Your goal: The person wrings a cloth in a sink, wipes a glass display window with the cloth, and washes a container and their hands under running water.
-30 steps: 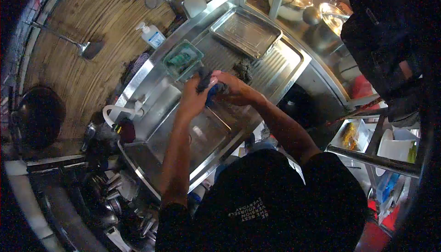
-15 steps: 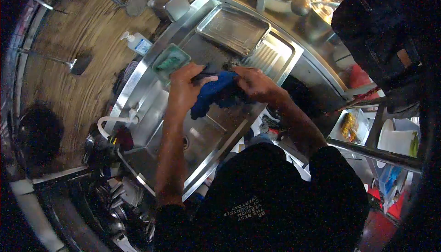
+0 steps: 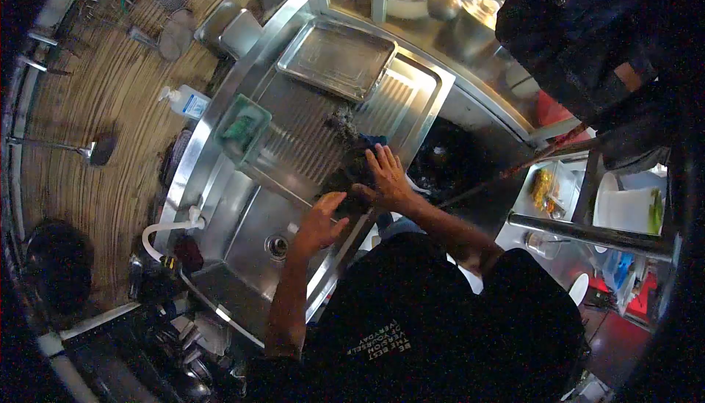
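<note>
My right hand [image 3: 391,181] lies with fingers stretched out over a dark cloth [image 3: 346,177] at the front edge of the drainboard. Just beyond its fingertips shows a small blue patch of cloth [image 3: 373,139]; most of the fabric is dark or covered by the hand. My left hand [image 3: 320,222] hovers above the sink's front side, fingers apart, holding nothing. A grey wire-like scrubber [image 3: 341,124] sits on the ridged drainboard [image 3: 294,142] behind the cloth.
A metal tray [image 3: 334,62] rests at the back of the drainboard. A green container [image 3: 244,130] with a sponge stands left, near a pump bottle [image 3: 186,101]. The sink basin [image 3: 253,219] has a white faucet [image 3: 165,228]. Another person's dark clothing [image 3: 587,43] fills the upper right.
Both hands have let go of the raised blue cloth and drawn back towards my body. The cloth is now down at the drainboard's front edge. My view has shifted slightly.
</note>
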Demonstrator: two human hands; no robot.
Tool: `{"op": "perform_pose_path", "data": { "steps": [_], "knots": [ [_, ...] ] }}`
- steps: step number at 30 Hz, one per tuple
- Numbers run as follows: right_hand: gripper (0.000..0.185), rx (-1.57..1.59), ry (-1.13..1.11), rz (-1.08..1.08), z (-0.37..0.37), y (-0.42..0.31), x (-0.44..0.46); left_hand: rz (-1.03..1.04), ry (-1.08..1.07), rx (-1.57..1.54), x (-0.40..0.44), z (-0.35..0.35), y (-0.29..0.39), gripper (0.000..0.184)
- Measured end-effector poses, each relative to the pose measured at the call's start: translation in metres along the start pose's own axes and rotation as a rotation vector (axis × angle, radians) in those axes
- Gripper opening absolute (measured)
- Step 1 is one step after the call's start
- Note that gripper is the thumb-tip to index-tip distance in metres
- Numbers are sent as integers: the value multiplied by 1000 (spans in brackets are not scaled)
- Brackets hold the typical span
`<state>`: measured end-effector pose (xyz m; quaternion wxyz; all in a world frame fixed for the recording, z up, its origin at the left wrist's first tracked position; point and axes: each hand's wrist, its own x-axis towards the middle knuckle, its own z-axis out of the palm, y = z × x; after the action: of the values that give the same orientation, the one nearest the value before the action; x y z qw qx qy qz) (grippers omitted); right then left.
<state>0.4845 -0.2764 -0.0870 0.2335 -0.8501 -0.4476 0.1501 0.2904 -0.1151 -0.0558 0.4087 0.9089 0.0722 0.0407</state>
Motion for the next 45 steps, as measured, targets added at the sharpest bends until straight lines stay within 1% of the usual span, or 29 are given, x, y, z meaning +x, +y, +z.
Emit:
{"op": "perform_pose_path", "data": {
  "steps": [1, 3, 4, 7, 8, 11, 12, 15, 16, 18, 19, 21, 22, 24, 25, 27, 29, 30, 31, 33, 34, 35, 37, 38, 41, 42, 43, 45],
  "knots": [
    [102, -32, 36, 46, 12, -5, 1, -34, 15, 8, -5, 5, 1, 52],
    [104, -103, 113, 130, 30, -15, 10, -185, 29, 27, -17, 7, 7, 48],
    [100, -134, 5, 202, 35, -20, 14, -262, 41, 34, -21, 9, 11, 46],
    [95, -137, 164, -11, 78, 4, 16, -395, 87, -5, -35, 10, 18, 38],
    [79, -103, 156, -118, 81, 6, 15, -387, 133, -12, -40, 13, 15, 35],
    [64, -230, 43, -509, 127, 55, 23, -378, 254, -42, -52, 28, 2, 27],
    [51, -71, 135, -602, 114, 50, 24, -386, 281, -51, -55, 31, -2, 25],
    [30, 237, 101, -582, 133, 71, 30, -448, 375, -113, -59, 29, -3, 20],
    [26, 338, 91, -350, 116, 63, 31, -476, 407, -144, -61, 29, -4, 19],
    [24, 528, 80, 125, 50, 23, 19, -495, 480, -187, -66, 35, -17, 17],
    [29, 808, 31, 185, 17, 11, 21, -501, 523, -214, -63, 39, -25, 16],
    [44, 1367, -76, 294, -42, 5, 36, -453, 613, -237, -50, 33, -12, 13],
    [42, 1292, 53, 392, -44, 29, 56, -437, 658, -252, -45, 32, -7, 12],
    [46, 1358, 239, 418, -76, 48, 93, -273, 691, -224, -31, 37, -12, 9],
    [52, 1504, 296, 336, -111, 35, 109, -192, 709, -204, -23, 40, -15, 7],
    [54, 1478, 251, 56, -214, -37, 115, -192, 747, -167, -10, 55, -18, 7],
    [52, 1063, 681, -82, -254, -17, 168, -199, 763, -143, 1, 67, -23, 9],
    [52, 902, 794, -93, -281, -11, 191, -208, 762, -142, 6, 73, -27, 10],
    [53, 738, 897, -105, -307, -15, 209, -220, 765, -141, 10, 77, -31, 11],
    [48, 449, 1027, -317, -354, -62, 226, -141, 838, -35, 15, 82, -43, 12],
    [45, 193, 1151, -389, -366, -54, 254, -104, 873, 19, 16, 85, -50, 13],
    [43, -67, 1261, -459, -384, -42, 285, -160, 865, 33, 17, 85, -52, 14],
    [39, -562, 1351, -592, -405, -12, 347, -276, 852, 59, 21, 83, -53, 14],
    [49, -675, 1212, -544, -407, 6, 370, -314, 872, 78, 22, 87, -53, 16],
    [60, -963, 1088, -392, -388, 48, 430, -426, 891, 93, 29, 98, -55, 23],
    [67, -930, 1038, -496, -373, 61, 447, -466, 885, 70, 31, 98, -52, 26],
    [67, -1036, 924, -432, -353, 70, 460, -508, 878, 43, 35, 99, -50, 28],
    [66, -1172, 688, -484, -304, 99, 482, -603, 823, 225, 38, 102, -44, 32]
  ]
}}
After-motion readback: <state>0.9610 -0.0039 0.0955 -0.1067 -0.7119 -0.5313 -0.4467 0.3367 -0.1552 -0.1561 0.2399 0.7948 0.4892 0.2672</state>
